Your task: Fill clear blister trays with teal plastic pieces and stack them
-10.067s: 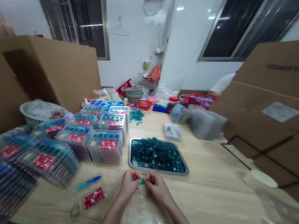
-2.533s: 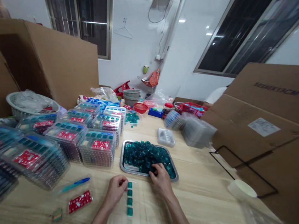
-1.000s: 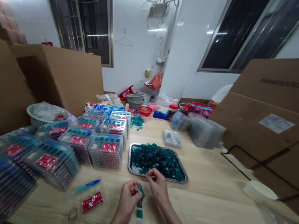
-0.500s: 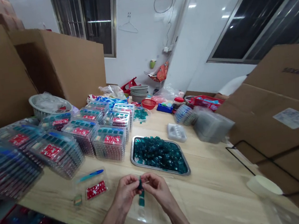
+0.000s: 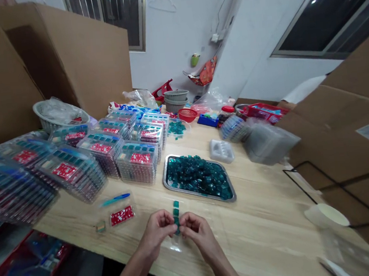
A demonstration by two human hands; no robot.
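My left hand [image 5: 161,229] and my right hand [image 5: 193,226] meet low in the middle, thumbs and fingertips closed around a small teal square piece [image 5: 177,230]. More teal squares [image 5: 176,207] stand in a row just beyond the fingertips, seemingly in a clear plastic tray [image 5: 175,246] that lies flat on the table. The fingers partly hide the nearest piece. Farther out, a metal tray [image 5: 197,196] holds a heap of loose teal pieces [image 5: 198,176]. Left of my hands lie a red patterned packet [image 5: 122,215], a blue pen-like stick [image 5: 116,200] and a small pale block [image 5: 100,227].
Stacks of filled clear blister packs [image 5: 138,164] cover the left of the wooden table [image 5: 263,226]. A white moulded tray [image 5: 221,151] and stacked clear plastic [image 5: 268,140] stand at the right back. Cardboard boxes [image 5: 93,55] rise at both sides, with a black wire frame [image 5: 367,225] on the right.
The view has tilted down, so the table appears higher. My hands have moved closer along the row; the teal squares now show beyond my fingers instead of on the near side.
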